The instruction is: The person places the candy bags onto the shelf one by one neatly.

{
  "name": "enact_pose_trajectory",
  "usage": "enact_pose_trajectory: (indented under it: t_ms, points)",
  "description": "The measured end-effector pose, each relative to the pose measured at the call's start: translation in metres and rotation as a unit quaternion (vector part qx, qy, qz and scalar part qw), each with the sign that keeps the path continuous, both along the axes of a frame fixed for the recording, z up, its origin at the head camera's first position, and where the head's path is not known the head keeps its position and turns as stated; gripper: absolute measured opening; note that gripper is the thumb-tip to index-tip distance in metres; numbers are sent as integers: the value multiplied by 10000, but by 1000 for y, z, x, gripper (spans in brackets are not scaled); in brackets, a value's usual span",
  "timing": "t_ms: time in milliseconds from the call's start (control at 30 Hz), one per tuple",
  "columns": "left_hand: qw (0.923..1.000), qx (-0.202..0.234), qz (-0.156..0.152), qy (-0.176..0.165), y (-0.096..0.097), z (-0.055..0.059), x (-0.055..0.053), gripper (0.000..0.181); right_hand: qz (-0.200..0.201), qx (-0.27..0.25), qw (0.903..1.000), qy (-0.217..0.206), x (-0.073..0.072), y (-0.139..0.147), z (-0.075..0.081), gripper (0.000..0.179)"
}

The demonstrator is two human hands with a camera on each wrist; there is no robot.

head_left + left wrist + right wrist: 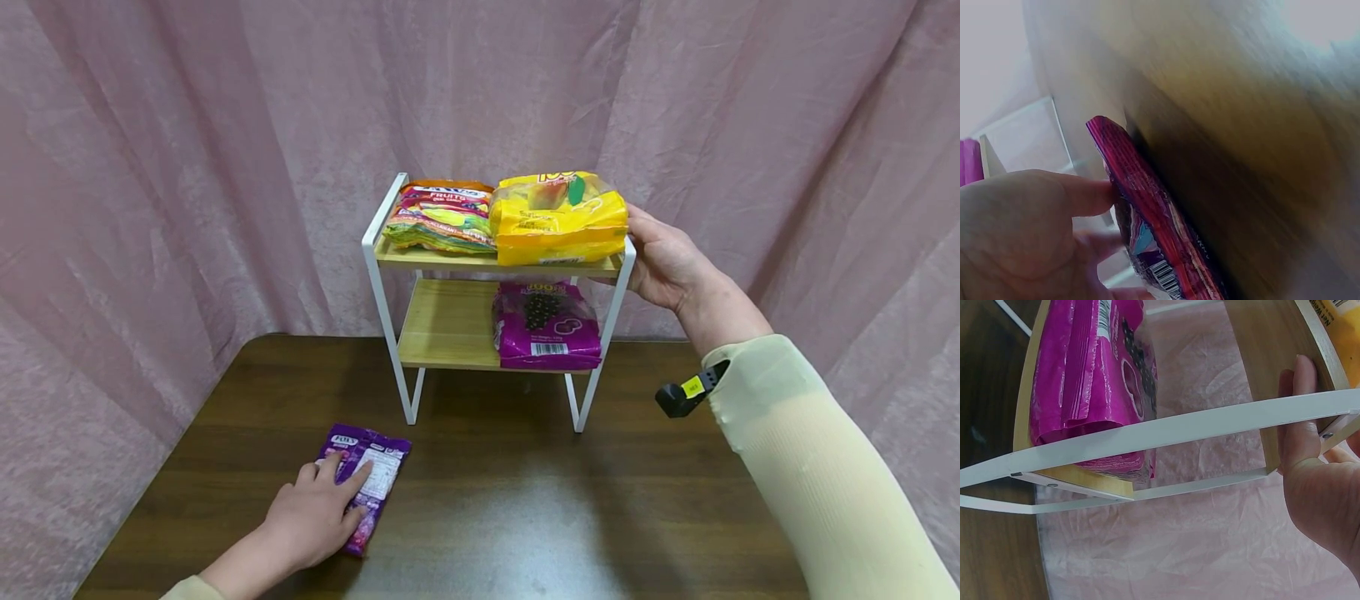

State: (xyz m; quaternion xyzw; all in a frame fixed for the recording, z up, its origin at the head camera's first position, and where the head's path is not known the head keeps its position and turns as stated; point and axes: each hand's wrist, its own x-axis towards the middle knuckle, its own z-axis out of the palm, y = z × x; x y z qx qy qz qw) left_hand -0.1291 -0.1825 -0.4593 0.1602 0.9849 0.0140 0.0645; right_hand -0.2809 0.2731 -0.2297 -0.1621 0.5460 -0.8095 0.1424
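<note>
A two-tier shelf rack (pixel 450 325) with white metal legs and pale wooden boards stands on the table. My right hand (pixel 667 262) grips its upper right end; in the right wrist view, fingers (pixel 1304 412) reach under the top board. Beside that hand, a yellow candy bag (pixel 558 221) sits on the top board, next to a multicoloured fruit candy bag (pixel 441 217). A magenta candy bag (pixel 547 325) stands on the lower board's right side. My left hand (pixel 311 512) rests on a purple candy packet (pixel 378 471) lying on the table, its thumb and fingers touching the packet.
The brown wooden table (pixel 510 517) extends in front of the rack. Pink curtains (pixel 315 125) hang behind the table and at both sides. A black strap device (pixel 682 396) is on the right sleeve's cuff.
</note>
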Motion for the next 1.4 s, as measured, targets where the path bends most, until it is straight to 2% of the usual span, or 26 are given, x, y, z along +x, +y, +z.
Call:
enact_pose_trajectory:
  t_ms: [467,700,1033,1300,1400]
  points:
    - [9993,-169,-124,300,41,-2,12,61,26,-42,10000,12,0,0,-1,53]
    - [9992,-162,-221,289,54,-1,14,61,-25,-27,10000,-4,1,0,0,54]
    - [9980,-226,-394,447,70,-4,16,64,5,-45,10000,0,-1,0,-1,52]
    - [9953,-290,-508,772,84,-7,17,65,-65,-18,10000,-7,0,0,-1,53]
    - [9950,-304,-528,791,89,-8,17,66,-39,7,10000,21,0,0,-1,53]
